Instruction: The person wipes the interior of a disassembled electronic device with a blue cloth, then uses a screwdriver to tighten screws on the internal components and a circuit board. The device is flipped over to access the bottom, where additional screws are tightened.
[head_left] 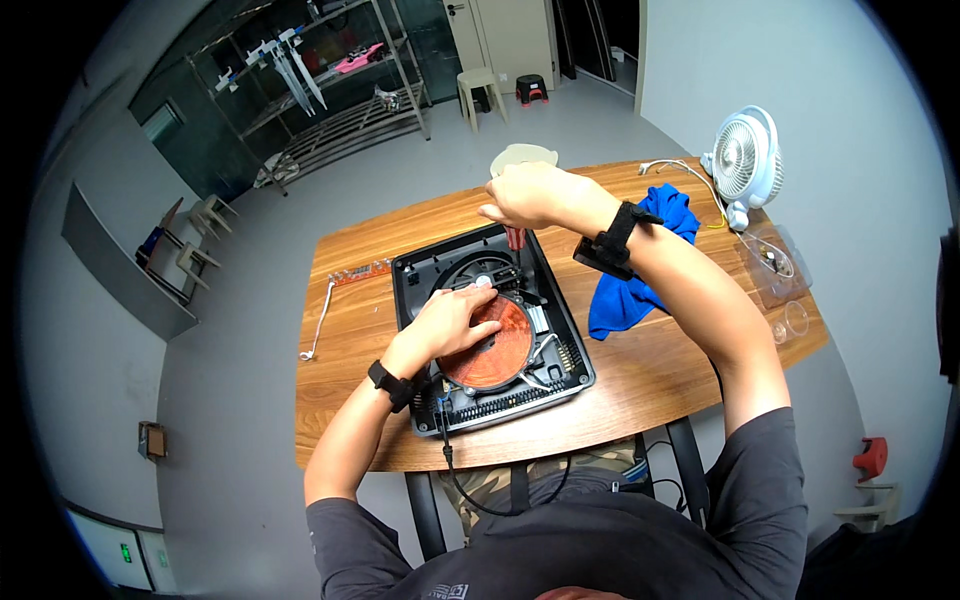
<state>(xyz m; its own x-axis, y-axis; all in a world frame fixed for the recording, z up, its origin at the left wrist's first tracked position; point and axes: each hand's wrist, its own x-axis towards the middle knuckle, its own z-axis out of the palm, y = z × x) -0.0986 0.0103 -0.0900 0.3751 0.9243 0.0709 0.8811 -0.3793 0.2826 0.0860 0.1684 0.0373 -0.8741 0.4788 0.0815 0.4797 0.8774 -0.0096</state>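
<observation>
An opened induction cooker (408,300) lies on the wooden table in front of me, its black shell exposing the parts inside. A round copper-coloured coil (490,355) sits in its near half. My left hand (455,320) rests on the coil with its fingers stretched toward the far side, beside a small white round part (483,281). Over the far right part of the shell, my right hand (530,195) is closed around a screwdriver (515,238) with a red handle. Its shaft points down into the shell; I cannot tell what the tip touches.
A narrow orange circuit board (362,272) with a white cable lies left of the cooker. Right of it are a blue cloth (625,300), a white fan (742,160) and a clear plastic tray (775,265). A pale bowl (522,154) stands at the far edge. The cooker's black cord (448,460) hangs over the near edge.
</observation>
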